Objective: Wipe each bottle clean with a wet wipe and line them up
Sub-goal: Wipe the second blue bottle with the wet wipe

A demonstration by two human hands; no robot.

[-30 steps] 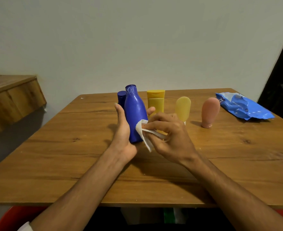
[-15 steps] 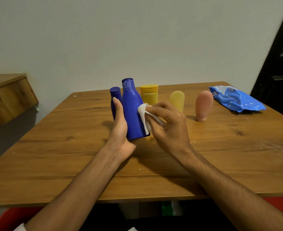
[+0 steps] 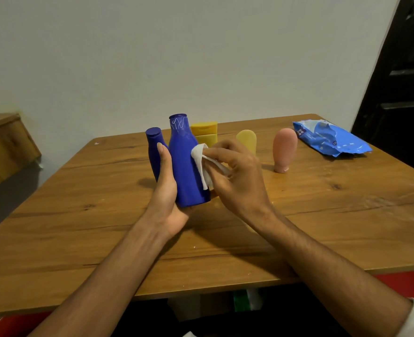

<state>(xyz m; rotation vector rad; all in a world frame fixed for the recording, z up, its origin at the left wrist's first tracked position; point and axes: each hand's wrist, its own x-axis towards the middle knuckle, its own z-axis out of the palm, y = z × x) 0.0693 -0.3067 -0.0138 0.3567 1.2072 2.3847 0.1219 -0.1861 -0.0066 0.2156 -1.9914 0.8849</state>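
Note:
My left hand [image 3: 168, 190] grips a large blue bottle [image 3: 185, 166] from its left side and holds it upright just above the wooden table [image 3: 79, 227]. My right hand [image 3: 237, 183] pinches a white wet wipe [image 3: 201, 164] and presses it against the bottle's right side. Behind stands a row: a smaller blue bottle [image 3: 153, 147], a yellow bottle [image 3: 204, 133] partly hidden by the wipe and large bottle, a pale yellow tube [image 3: 247, 141] and a pink tube [image 3: 283, 149].
A blue pack of wet wipes [image 3: 330, 139] lies at the table's far right corner. A wooden shelf [image 3: 3, 147] juts out on the left. A dark doorway [image 3: 400, 81] is on the right. Something red [image 3: 405, 283] shows below the table's near edge.
The large blue bottle has risen slightly in my left hand. My right hand has slid the wipe up the bottle's right side from near its base.

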